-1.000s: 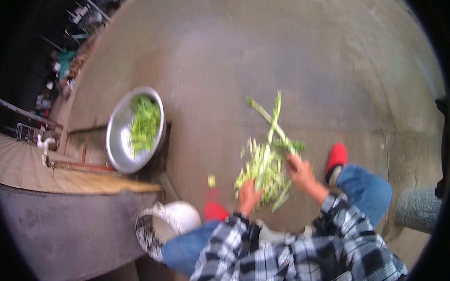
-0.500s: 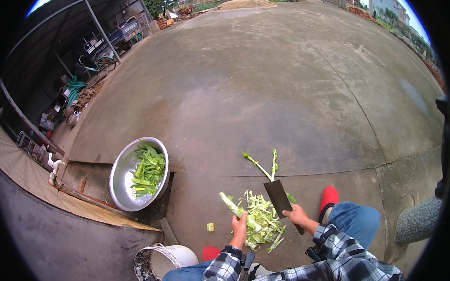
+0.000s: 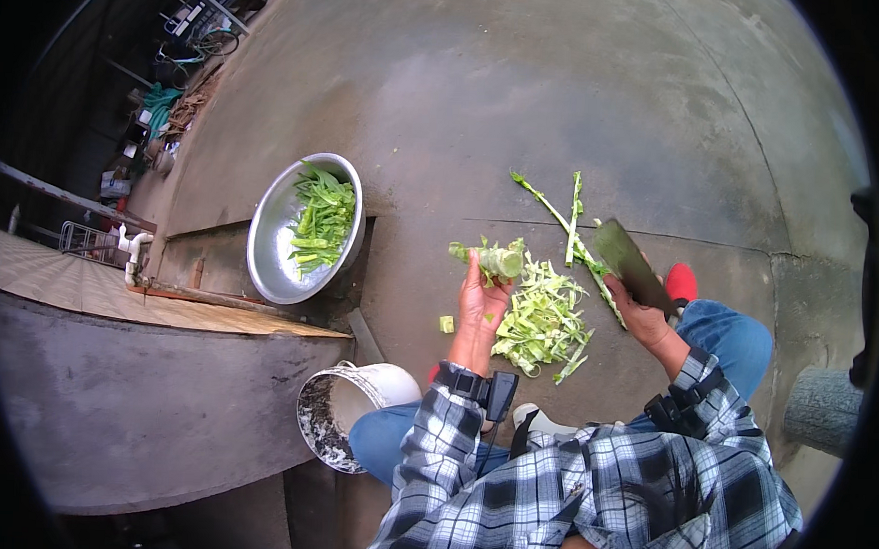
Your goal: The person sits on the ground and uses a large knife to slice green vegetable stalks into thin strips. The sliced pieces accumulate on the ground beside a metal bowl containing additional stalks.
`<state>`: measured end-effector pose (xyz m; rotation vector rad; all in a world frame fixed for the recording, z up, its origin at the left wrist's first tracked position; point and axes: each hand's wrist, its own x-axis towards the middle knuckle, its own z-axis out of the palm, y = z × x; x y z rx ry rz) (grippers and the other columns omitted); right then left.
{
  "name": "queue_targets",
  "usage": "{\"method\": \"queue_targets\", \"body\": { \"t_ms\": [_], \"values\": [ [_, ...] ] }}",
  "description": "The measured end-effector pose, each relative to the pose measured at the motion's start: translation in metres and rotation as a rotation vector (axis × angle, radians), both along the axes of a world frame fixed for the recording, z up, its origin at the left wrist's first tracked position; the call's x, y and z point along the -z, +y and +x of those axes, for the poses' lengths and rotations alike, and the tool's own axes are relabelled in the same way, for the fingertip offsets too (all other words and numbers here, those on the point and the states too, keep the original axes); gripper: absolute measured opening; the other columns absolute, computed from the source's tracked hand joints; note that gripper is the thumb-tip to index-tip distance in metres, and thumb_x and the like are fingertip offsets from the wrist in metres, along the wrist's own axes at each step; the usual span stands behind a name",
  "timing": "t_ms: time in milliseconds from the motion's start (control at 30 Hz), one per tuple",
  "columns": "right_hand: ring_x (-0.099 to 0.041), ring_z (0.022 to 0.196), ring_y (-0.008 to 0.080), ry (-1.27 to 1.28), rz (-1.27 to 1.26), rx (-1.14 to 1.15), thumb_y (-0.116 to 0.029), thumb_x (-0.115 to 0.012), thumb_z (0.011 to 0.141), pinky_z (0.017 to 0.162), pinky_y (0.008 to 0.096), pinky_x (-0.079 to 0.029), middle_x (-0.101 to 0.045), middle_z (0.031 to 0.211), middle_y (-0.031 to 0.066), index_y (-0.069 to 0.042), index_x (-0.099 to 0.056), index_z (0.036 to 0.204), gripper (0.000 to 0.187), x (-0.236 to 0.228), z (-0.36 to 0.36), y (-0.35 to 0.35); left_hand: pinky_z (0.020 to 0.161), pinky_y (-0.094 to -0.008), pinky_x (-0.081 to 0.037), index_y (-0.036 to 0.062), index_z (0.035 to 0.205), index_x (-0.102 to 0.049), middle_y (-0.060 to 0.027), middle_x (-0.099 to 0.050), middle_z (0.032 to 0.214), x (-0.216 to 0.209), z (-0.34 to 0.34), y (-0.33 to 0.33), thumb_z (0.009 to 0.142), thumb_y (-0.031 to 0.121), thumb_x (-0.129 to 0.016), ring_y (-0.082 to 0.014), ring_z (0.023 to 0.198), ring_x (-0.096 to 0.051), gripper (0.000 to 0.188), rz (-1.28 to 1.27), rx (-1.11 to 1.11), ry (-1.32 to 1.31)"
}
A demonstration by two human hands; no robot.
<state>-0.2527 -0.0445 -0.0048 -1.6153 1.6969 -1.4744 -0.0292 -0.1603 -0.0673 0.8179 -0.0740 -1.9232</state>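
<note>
My left hand (image 3: 478,313) is closed round a thick, pale green vegetable stem (image 3: 500,261), its round cut end turned to the right. In my right hand (image 3: 641,316) is a cleaver (image 3: 630,260), its wide dark blade slanting up and left, apart from the stem. Between my hands a heap of pale green peelings (image 3: 544,319) lies on the concrete. Beyond it are long thin green stalks (image 3: 573,219), partly behind the cleaver and my right hand. A small cut chunk (image 3: 446,324) rests alone left of the heap.
At the left stands a metal basin (image 3: 262,241) with green leaves (image 3: 323,222) in it. A stained white bucket (image 3: 389,381) is beside my left knee. A low wall (image 3: 183,401), a white tap (image 3: 134,244) and pipe run along the left. A grey post (image 3: 822,411) stands at right.
The view has tilted downward, so everything sits higher in the picture. The stem has turned from slanting to nearly level. The cleaver has shifted right, away from the peelings, and its blade has twisted.
</note>
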Motion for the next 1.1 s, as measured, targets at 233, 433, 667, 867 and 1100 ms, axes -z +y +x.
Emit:
{"method": "queue_targets", "body": {
  "t_ms": [233, 433, 667, 867, 1100],
  "values": [
    [-0.044, 0.065, 0.0076, -0.123, -0.037, -0.128, 0.008, -0.062, 0.074, 0.059, 0.0216, -0.038, -0.046, 0.071, 0.0006, -0.010, -0.051, 0.117, 0.048, 0.007, 0.010, 0.004, 0.076, -0.0322, -0.053, 0.0131, 0.104, -0.054, -0.0031, -0.061, 0.104, -0.041, -0.005, 0.011, 0.089, 0.040, -0.056, -0.0174, 0.094, -0.060, 0.030, -0.097, 0.138, -0.008],
    [-0.050, 0.066, 0.0099, -0.183, -0.077, -0.242, 0.004, -0.059, 0.080, 0.058, 0.0247, -0.044, -0.052, 0.077, 0.0027, -0.009, -0.048, 0.119, 0.042, 0.016, 0.015, 0.005, 0.092, -0.0392, -0.043, 0.0098, 0.116, -0.050, -0.0078, -0.055, 0.113, -0.068, 0.002, 0.022, 0.095, 0.035, -0.045, -0.0219, 0.105, -0.054, 0.033, -0.159, 0.170, -0.067],
    [-0.053, 0.058, 0.0061, -0.159, 0.084, -0.261, -0.007, -0.061, 0.085, 0.052, 0.0204, -0.043, -0.053, 0.068, 0.0005, -0.005, -0.043, 0.110, 0.030, 0.010, 0.039, 0.018, 0.080, -0.0353, -0.049, 0.0095, 0.118, -0.039, -0.0058, -0.052, 0.107, -0.058, -0.015, 0.046, 0.093, 0.024, -0.053, -0.0167, 0.093, -0.054, 0.032, -0.324, -0.105, -0.364],
    [-0.052, 0.062, 0.0094, -0.272, 0.078, -0.346, -0.014, -0.077, 0.072, 0.057, 0.0248, -0.044, -0.053, 0.069, 0.0015, -0.010, -0.041, 0.119, 0.059, 0.008, 0.064, 0.028, 0.072, -0.0342, -0.051, 0.0085, 0.111, -0.033, -0.0073, -0.048, 0.107, -0.011, -0.041, 0.060, 0.092, 0.022, -0.055, -0.0173, 0.093, -0.052, 0.032, -0.206, -0.244, -0.440],
    [-0.051, 0.061, 0.0131, -0.338, 0.176, -0.478, -0.008, -0.072, 0.070, 0.057, 0.0259, -0.042, -0.053, 0.069, 0.0029, -0.013, -0.047, 0.120, 0.056, 0.005, 0.068, 0.031, 0.066, -0.0309, -0.049, 0.0067, 0.102, -0.039, -0.0062, -0.051, 0.092, 0.050, -0.034, 0.068, 0.092, 0.031, -0.055, -0.0142, 0.077, -0.053, 0.031, -0.044, -0.085, -0.245]
  ]
}}
